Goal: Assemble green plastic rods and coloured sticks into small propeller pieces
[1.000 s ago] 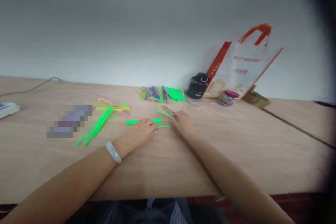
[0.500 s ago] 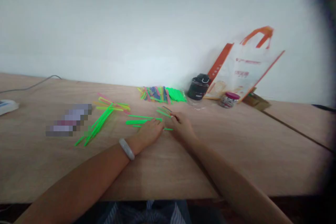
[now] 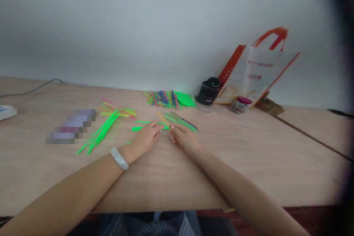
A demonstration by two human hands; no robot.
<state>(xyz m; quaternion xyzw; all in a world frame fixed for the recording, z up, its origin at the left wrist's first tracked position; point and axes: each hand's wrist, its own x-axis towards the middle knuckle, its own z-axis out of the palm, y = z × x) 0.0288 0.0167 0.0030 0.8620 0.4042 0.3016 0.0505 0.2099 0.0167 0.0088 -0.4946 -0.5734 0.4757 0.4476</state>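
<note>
Near the middle of the table (image 3: 177, 188), as the head view shows it, two bare hands work close together, fingertips almost meeting. The right hand (image 3: 184, 138) is closed, its thumb and fingers pinching the near end of an orange strip (image 3: 163, 118), which slants away to the far left. The left hand (image 3: 146, 138), with a pale bracelet (image 3: 120, 159) at its wrist, has its fingers curled; a short piece of green shows between both sets of fingertips, but whether the left fingers grip it cannot be told.

Loose green sticks (image 3: 136, 129) lie partly under the left hand, their ends showing on its left. Just beyond the right hand, a fan of mixed strips (image 3: 182, 121), green, orange and dark, rests on the wood.

Farther left, a bundle of green pieces (image 3: 103, 132) lies slantwise, its far end meeting crossed yellow and pink strips (image 3: 118, 113). To its left is a pixelated object (image 3: 73, 125).

On the far side, near the wall, lie more coloured strips (image 3: 164, 98) beside a green stack (image 3: 185, 99). Right of these stand a black bottle (image 3: 208, 93), a pink-lidded jar (image 3: 240, 105) and a white-and-orange bag (image 3: 261, 70).
</note>
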